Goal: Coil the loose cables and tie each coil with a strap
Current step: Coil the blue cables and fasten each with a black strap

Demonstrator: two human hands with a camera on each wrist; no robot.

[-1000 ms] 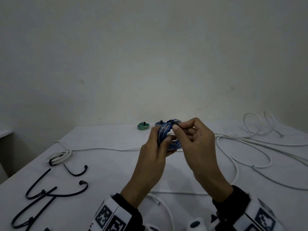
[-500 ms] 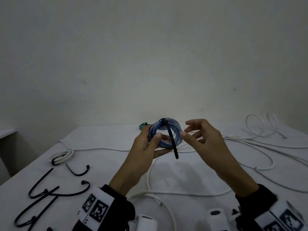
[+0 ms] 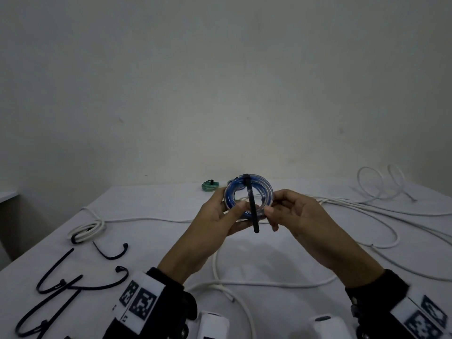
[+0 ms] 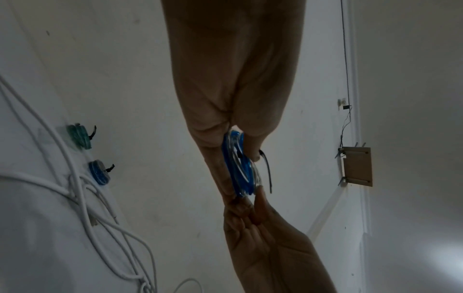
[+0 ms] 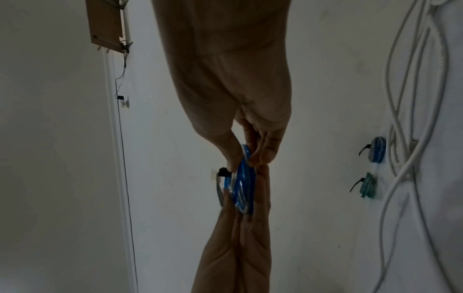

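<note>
Fingers of both hands — left hand [image 3: 221,216], right hand [image 3: 297,217] — pinch blue coil [image 3: 248,200].

Left hand [image 3: 220,214] and right hand [image 3: 297,216] raised, fingertips facing, each pinching the blue coil [image 3: 247,199] between thumb and fingers.

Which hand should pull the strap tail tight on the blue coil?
Right, likely. The left hand grips the blue coil and steadies it; the right hand pinches only its edge, beside the strap tail, so it can shift.
</note>
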